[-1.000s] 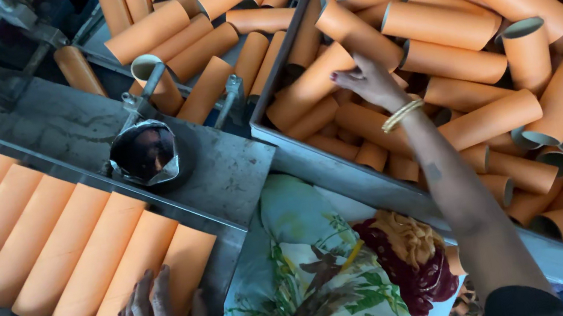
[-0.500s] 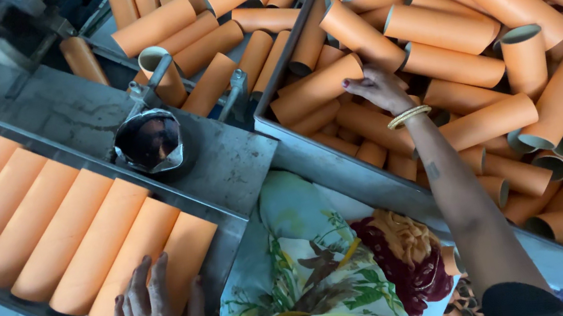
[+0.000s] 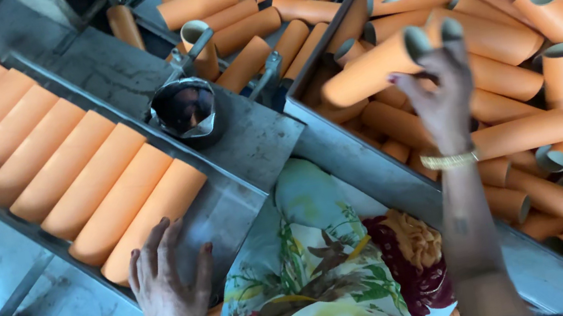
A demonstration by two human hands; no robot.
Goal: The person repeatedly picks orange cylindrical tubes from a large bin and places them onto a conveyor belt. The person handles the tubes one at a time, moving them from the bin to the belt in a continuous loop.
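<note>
My right hand (image 3: 441,89) is lifted over the bin (image 3: 375,173) of loose orange tubes, fingers curled around two tubes (image 3: 388,64) held side by side, their open ends by my fingertips. My left hand (image 3: 170,291) lies flat and open, holding nothing, at the near edge of the tray (image 3: 230,212), just beside the last tube (image 3: 154,217) in the row. I judge it best to keep the pair parallel and level, so neither slips.
</note>
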